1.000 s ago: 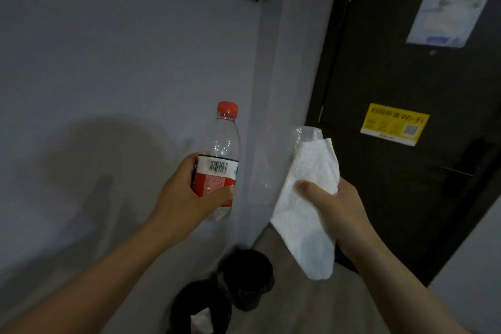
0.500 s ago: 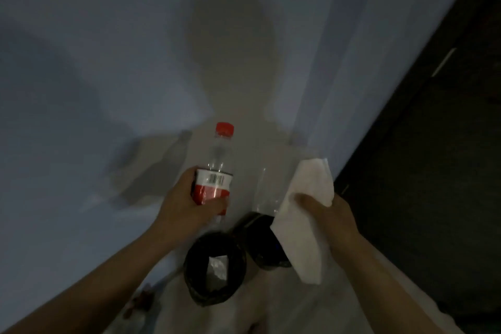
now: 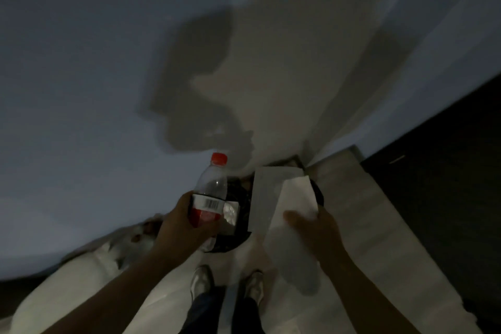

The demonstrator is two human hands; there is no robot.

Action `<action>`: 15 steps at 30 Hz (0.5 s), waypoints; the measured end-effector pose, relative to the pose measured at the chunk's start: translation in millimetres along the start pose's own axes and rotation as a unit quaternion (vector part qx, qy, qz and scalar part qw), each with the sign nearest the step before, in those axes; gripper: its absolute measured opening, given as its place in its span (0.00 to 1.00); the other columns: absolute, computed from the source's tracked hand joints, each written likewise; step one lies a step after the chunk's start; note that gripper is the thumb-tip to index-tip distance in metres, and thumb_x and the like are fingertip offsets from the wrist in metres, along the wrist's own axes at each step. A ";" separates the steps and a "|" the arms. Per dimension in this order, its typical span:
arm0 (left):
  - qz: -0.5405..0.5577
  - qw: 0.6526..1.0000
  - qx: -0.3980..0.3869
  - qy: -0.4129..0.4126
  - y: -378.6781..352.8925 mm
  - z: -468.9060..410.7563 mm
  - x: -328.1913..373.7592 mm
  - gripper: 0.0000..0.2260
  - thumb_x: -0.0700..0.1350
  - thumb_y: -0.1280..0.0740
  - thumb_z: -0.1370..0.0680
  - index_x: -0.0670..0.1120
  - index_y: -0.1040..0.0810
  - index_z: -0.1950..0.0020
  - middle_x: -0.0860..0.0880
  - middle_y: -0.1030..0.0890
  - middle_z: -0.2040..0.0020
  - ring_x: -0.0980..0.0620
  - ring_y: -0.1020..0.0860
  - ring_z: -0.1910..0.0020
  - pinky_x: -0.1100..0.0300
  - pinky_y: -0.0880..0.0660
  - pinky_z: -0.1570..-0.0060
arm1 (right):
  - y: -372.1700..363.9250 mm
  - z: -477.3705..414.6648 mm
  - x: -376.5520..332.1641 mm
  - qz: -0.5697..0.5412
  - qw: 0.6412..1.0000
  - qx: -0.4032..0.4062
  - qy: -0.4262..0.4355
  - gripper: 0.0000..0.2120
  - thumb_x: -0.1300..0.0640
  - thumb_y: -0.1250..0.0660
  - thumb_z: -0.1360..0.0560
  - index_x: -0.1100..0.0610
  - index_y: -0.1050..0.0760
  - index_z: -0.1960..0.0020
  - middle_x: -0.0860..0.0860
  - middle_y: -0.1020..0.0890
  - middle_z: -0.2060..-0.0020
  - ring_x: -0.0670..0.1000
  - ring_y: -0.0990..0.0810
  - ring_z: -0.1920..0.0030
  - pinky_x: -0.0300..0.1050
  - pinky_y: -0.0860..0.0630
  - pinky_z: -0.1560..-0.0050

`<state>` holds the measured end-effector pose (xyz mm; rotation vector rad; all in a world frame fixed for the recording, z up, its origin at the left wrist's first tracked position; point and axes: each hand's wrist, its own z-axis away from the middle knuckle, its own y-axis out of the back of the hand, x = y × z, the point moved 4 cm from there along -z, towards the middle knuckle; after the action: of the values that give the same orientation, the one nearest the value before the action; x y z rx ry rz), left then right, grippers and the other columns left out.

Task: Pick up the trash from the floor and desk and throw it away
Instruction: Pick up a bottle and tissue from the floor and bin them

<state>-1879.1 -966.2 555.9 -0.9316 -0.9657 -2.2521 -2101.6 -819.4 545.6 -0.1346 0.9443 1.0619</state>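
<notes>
The fingers (image 3: 206, 229) of the left hand (image 3: 179, 228) curl round the label band of a clear plastic bottle (image 3: 210, 187) with a red cap, holding it nearly upright just left of the frame's centre. The right hand (image 3: 317, 228), just right of centre, pinches a white paper towel (image 3: 296, 198) under its thumb; a pale translucent piece (image 3: 264, 192) sits behind the towel, too dim to name, and how the other fingers lie I cannot tell. Both loads hang over a dark-lined bin (image 3: 240, 230) at lower centre, which has something white in it already, and the rim of a second bin (image 3: 319, 195) peeks out beside the towel. The person's shoes (image 3: 202, 282) stand just short of the bins. The gathering and carrying look done for these pieces; the drop itself is not yet made, as both hands hold their trash. The desk is out of view, so whether more litter waits there or on the floor cannot be judged
</notes>
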 end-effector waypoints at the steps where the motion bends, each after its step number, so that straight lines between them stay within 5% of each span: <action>1: -0.001 1.000 -0.007 0.011 -5.3 -8.0 -13.0 0.22 0.43 0.24 0.32 0.57 0.32 0.47 0.52 0.21 0.54 0.56 0.19 0.59 0.69 0.26 0.69 | -7.6 -10.1 8.5 0.010 1.000 -0.005 -0.008 0.26 0.52 0.27 0.29 0.59 0.30 0.35 0.55 0.23 0.45 0.54 0.25 0.50 0.49 0.26 0.52; 5: -0.022 0.998 -0.029 0.042 -21.9 -41.0 -65.6 0.22 0.42 0.25 0.31 0.55 0.29 0.43 0.50 0.21 0.52 0.56 0.19 0.56 0.66 0.22 0.65 | -44.9 -48.3 44.2 0.030 0.999 -0.030 -0.018 0.24 0.53 0.27 0.29 0.58 0.30 0.36 0.45 0.26 0.56 0.43 0.27 0.58 0.37 0.30 0.59; 7: -0.027 0.997 -0.031 0.068 -28.7 -57.9 -94.0 0.27 0.41 0.24 0.32 0.50 0.31 0.37 0.51 0.22 0.49 0.54 0.21 0.52 0.59 0.21 0.57 | -66.3 -67.4 64.1 0.026 0.999 -0.034 -0.030 0.26 0.53 0.26 0.30 0.57 0.30 0.35 0.45 0.25 0.52 0.44 0.26 0.54 0.37 0.30 0.54; 11: -0.037 0.992 -0.033 0.113 -44.6 -88.9 -147.8 0.27 0.42 0.24 0.32 0.49 0.32 0.37 0.52 0.23 0.49 0.54 0.22 0.52 0.60 0.22 0.58 | -111.3 -110.5 108.0 0.025 0.999 -0.031 -0.036 0.34 0.53 0.25 0.31 0.56 0.34 0.29 0.49 0.26 0.39 0.52 0.27 0.37 0.43 0.31 0.44; 15: -0.049 0.988 -0.040 0.139 -60.2 -111.1 -196.0 0.27 0.42 0.25 0.31 0.48 0.32 0.37 0.52 0.23 0.50 0.54 0.22 0.52 0.64 0.23 0.61 | -154.6 -153.6 153.1 0.058 0.995 -0.038 -0.065 0.32 0.54 0.26 0.30 0.56 0.34 0.30 0.54 0.25 0.36 0.53 0.25 0.40 0.42 0.31 0.51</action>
<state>-1838.7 -978.7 326.6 -0.5895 -0.8174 -2.4380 -2047.9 -874.1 290.6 -0.0728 0.8016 1.1997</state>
